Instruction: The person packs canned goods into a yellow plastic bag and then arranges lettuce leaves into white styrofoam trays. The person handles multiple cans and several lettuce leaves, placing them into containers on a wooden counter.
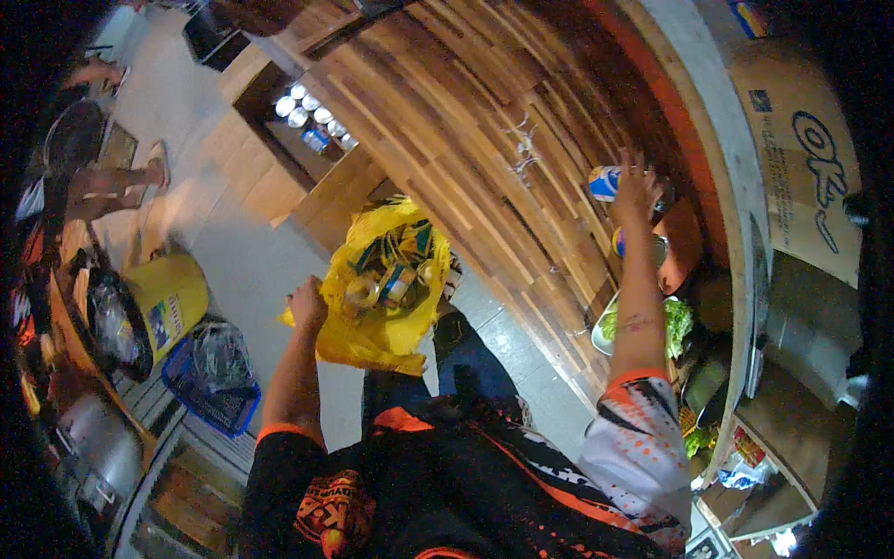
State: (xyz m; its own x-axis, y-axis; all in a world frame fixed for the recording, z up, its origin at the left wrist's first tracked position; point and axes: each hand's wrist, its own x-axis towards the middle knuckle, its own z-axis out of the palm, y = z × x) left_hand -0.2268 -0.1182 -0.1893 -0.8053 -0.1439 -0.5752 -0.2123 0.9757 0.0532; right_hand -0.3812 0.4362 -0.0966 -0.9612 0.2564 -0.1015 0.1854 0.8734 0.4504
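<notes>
My left hand grips the edge of a yellow plastic bag, whose mouth gapes and shows several cans and jars inside. Over the far right side of a striped wooden counter, my right hand is spread at a blue and white can; whether the fingers grip it cannot be told. Another can stands just below, partly behind my forearm. Nearer to me, a white tray of green lettuce lies partly under my forearm.
An open cardboard box holding several cans stands beyond the bag. On the left are a yellow bucket and a blue plastic basket. A large cardboard box sits past the counter's raised edge. Another person's leg shows at far left.
</notes>
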